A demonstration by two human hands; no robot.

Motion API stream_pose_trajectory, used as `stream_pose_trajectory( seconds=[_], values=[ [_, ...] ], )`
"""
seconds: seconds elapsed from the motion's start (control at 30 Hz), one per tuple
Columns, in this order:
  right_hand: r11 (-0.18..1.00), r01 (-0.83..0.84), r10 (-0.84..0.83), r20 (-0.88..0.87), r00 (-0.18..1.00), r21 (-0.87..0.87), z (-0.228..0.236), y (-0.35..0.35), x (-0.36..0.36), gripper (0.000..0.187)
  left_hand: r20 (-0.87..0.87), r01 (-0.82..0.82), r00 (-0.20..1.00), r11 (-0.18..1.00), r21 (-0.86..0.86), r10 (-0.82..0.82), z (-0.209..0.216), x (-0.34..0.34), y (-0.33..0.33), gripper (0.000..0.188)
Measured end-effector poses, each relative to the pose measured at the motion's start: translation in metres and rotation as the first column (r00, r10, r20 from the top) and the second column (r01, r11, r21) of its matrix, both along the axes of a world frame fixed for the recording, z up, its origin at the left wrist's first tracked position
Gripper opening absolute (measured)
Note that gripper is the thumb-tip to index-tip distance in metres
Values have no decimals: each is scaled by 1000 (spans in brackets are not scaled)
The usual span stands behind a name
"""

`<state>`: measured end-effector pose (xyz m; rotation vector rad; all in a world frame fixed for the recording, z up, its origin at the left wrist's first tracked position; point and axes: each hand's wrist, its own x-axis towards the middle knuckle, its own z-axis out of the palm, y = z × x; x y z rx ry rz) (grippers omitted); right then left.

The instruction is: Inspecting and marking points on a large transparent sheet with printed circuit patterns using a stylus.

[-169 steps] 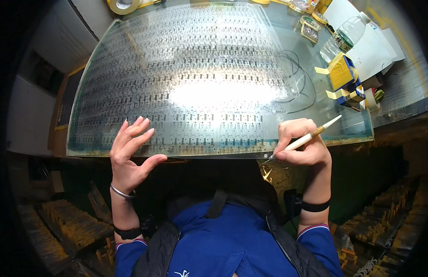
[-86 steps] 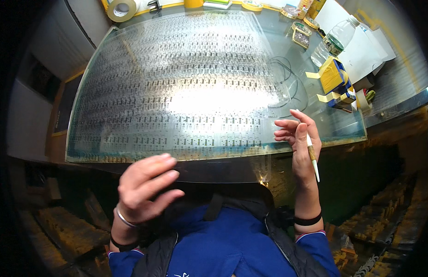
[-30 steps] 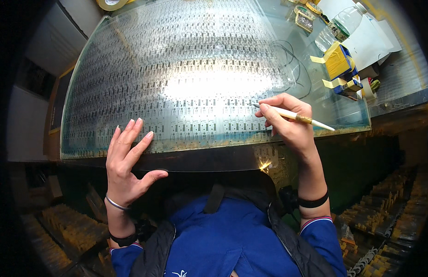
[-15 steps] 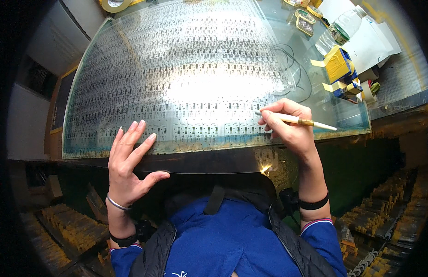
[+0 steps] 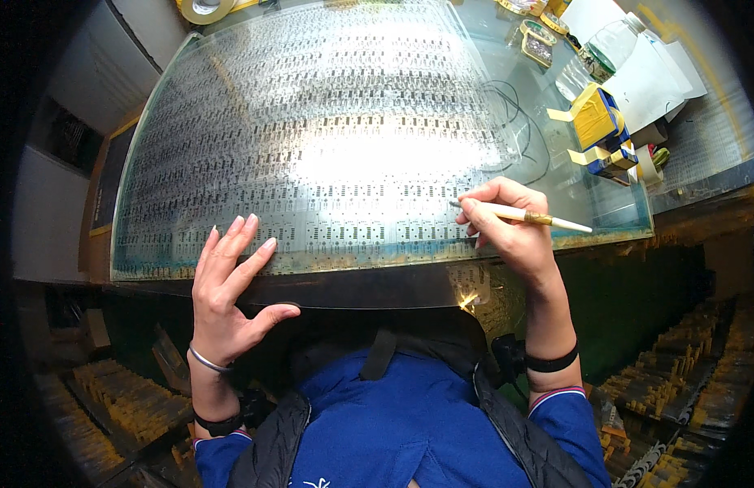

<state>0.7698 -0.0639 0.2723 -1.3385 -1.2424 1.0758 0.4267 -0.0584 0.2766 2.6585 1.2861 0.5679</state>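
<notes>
A large patterned sheet (image 5: 344, 195), printed with rows of small dark marks, lies on the glass-topped table (image 5: 588, 195). Its near part reaches over the front edge. My left hand (image 5: 230, 285) is spread on the near left of the sheet, fingers apart and thumb out over the edge, holding nothing. In my right hand (image 5: 515, 224) is a slim cream-coloured pen-like tool (image 5: 570, 225) with a brass-coloured band, gripped like a pencil. Its dark tip points left, at or just above the near right of the sheet; contact cannot be made out.
Strong glare covers the middle of the sheet. At the right stand a blue-and-yellow tape dispenser (image 5: 601, 122), a clear plastic bottle (image 5: 592, 61) and white paper (image 5: 658, 77). A thin dark cable (image 5: 527, 122) curls beside the sheet. A tape roll (image 5: 204, 8) lies at the far left.
The sheet's printed rows sit very slightly nearer to me. My right hand with the pen-like tool is a touch lower; my left hand is almost unmoved.
</notes>
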Motion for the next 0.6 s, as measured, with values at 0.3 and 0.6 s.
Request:
stream_pose_trajectory(
  seconds=[0.3,0.6],
  values=[
    [1000,23,-23,-18,1000,-8,0,0,-2,11,31,-10,999,1000,26,9,1,4,0,72],
    [969,-248,247,-106,963,4,4,-5,25,15,42,-14,999,1000,17,13,1,3,0,72]
  ],
)
